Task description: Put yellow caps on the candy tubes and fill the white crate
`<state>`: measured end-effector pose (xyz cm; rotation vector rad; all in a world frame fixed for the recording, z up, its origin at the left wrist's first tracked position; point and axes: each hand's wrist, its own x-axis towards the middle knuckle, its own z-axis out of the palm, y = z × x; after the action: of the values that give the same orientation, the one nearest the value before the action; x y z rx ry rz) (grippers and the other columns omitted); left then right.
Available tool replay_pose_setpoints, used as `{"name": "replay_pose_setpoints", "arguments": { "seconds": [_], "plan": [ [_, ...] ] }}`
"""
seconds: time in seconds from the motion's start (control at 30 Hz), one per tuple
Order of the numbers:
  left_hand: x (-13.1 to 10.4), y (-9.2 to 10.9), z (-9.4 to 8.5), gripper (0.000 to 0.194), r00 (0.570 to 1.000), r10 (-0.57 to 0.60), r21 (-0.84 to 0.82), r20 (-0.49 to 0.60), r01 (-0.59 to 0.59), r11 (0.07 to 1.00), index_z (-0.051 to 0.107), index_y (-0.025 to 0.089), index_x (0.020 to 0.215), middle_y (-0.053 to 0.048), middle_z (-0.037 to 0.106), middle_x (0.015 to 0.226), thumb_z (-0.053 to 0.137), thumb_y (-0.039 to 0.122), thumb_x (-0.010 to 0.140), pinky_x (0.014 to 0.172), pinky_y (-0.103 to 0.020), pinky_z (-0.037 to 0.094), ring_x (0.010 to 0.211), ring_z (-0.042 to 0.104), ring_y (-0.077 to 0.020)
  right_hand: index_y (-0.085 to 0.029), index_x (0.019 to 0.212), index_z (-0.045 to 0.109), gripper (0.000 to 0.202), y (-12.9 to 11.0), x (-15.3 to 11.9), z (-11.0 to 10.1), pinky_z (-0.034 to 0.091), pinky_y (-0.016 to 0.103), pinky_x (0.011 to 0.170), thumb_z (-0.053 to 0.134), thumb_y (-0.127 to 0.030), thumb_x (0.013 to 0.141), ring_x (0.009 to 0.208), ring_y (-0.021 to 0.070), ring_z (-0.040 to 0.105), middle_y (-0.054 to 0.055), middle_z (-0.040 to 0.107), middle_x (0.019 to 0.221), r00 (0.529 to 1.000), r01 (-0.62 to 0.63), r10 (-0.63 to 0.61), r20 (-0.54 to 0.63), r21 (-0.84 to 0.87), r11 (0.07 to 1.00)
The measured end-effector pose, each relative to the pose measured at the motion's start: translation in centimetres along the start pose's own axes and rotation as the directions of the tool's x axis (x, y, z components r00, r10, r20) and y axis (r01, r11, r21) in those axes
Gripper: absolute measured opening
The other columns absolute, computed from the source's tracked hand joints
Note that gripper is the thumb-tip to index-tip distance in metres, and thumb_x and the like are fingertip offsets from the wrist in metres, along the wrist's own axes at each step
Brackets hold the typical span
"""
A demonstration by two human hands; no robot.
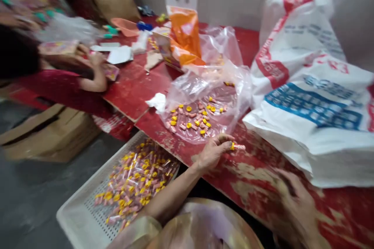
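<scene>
Between its thumb and fingers my left hand (214, 151) pinches a small pink piece with a yellow cap (239, 147), just above the red table (248, 179). My right hand (295, 194) is smeared by motion over the table at the lower right; its fingers and anything in them cannot be made out. Beyond my left hand lies a clear plastic bag (187, 81), opened out, with several pink and yellow pieces (201, 118) on it. Many similar pieces in clear wrapping (137, 179) lie in a white perforated basket (76, 210) below the table edge.
A large white printed sack (309, 85) fills the right side. An orange packet (185, 35) stands behind the clear bag. At the left another person's arm (95, 76) reaches to a box (62, 52). A cardboard box (55, 136) sits on the floor.
</scene>
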<state>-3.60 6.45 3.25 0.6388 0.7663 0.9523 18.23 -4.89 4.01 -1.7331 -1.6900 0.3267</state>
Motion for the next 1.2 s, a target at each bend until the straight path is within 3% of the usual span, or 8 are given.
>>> {"name": "replay_pose_setpoints", "arguments": {
  "seconds": [0.2,0.3,0.5,0.63,0.83,0.97,1.1,1.2],
  "plan": [
    [-1.6,-1.5,1.0,0.026,1.000,-0.011,0.249,-0.024,0.017,0.968,0.067,0.015,0.085,0.000,0.062,0.078,0.073,0.033,0.068,0.064,-0.019,0.043,0.067,0.054,-0.0080,-0.020,0.112,0.056,0.024,-1.3,1.7,4.9,0.048,0.030,0.076,0.045,-0.027,0.092,0.087,0.0175,0.058,0.007,0.058,0.098,0.989,0.089,-0.107,0.101,0.171,0.981],
    [-1.6,-1.5,0.6,0.023,0.998,0.049,0.321,-0.037,-0.034,0.947,0.068,0.015,0.086,0.000,0.063,0.078,0.069,0.033,0.071,0.066,-0.020,0.044,0.068,0.054,-0.0092,-0.020,0.114,0.056,0.025,-1.2,2.0,4.8,0.046,0.029,0.077,0.045,-0.026,0.092,0.087,0.0172,0.058,0.007,0.058,0.099,0.989,0.110,-0.124,0.081,0.154,0.982],
    [-1.0,-2.2,0.5,0.021,0.997,0.063,0.349,-0.033,-0.048,0.936,0.067,0.015,0.089,-0.001,0.064,0.083,0.066,0.029,0.074,0.068,-0.020,0.044,0.071,0.055,-0.0101,-0.020,0.109,0.057,0.021,-0.8,1.6,3.0,0.046,0.028,0.073,0.048,-0.029,0.092,0.086,0.0171,0.057,0.006,0.057,0.097,0.997,0.003,-0.020,0.076,0.217,0.976],
    [-1.5,-3.1,1.5,0.019,0.998,0.069,0.406,-0.010,-0.059,0.912,0.068,0.015,0.089,-0.003,0.067,0.084,0.062,0.027,0.076,0.076,-0.024,0.046,0.077,0.059,-0.0137,-0.020,0.112,0.056,0.023,-1.2,1.7,3.8,0.047,0.029,0.078,0.046,-0.028,0.092,0.088,0.0170,0.057,0.007,0.058,0.099,0.984,0.061,-0.089,0.153,0.178,0.982],
    [-2.8,-4.6,2.1,0.036,0.998,0.059,0.449,-0.005,-0.051,0.892,0.063,0.016,0.115,-0.006,0.068,0.107,0.050,0.031,0.085,0.090,-0.030,0.046,0.099,0.061,-0.0191,-0.015,0.106,0.053,0.019,-1.7,1.0,5.6,0.047,0.029,0.069,0.043,-0.026,0.095,0.075,0.0171,0.058,0.007,0.057,0.085,0.978,0.205,-0.203,0.047,-0.036,0.978],
    [-3.0,-5.5,2.4,0.038,0.999,0.034,0.509,0.026,-0.043,0.860,0.062,0.017,0.118,-0.004,0.069,0.105,0.045,0.031,0.087,0.089,-0.030,0.046,0.097,0.062,-0.0194,-0.014,0.100,0.052,0.019,-1.6,0.6,5.4,0.045,0.028,0.063,0.040,-0.028,0.096,0.069,0.0165,0.057,0.006,0.057,0.080,0.968,0.250,-0.250,0.023,-0.156,0.956],
    [-2.9,-6.1,3.2,0.037,0.992,0.002,0.672,0.128,-0.088,0.735,0.065,0.015,0.112,-0.008,0.071,0.100,0.038,0.023,0.087,0.087,-0.032,0.048,0.089,0.065,-0.0202,-0.017,0.093,0.053,0.025,-0.6,0.9,3.4,0.046,0.025,0.057,0.036,-0.035,0.097,0.063,0.0146,0.060,0.004,0.060,0.075,0.957,0.267,-0.245,0.157,-0.131,0.955],
    [-3.0,-6.2,3.7,0.032,0.936,0.052,0.804,0.349,-0.327,0.497,0.067,0.014,0.103,-0.014,0.067,0.111,0.042,0.018,0.083,0.089,-0.038,0.047,0.098,0.063,-0.0254,-0.021,0.080,0.052,0.033,1.0,1.4,2.1,0.037,0.025,0.041,0.031,-0.039,0.097,0.046,0.0138,0.055,0.000,0.056,0.066,0.922,0.335,-0.256,0.291,-0.266,0.904]
  ]
}}
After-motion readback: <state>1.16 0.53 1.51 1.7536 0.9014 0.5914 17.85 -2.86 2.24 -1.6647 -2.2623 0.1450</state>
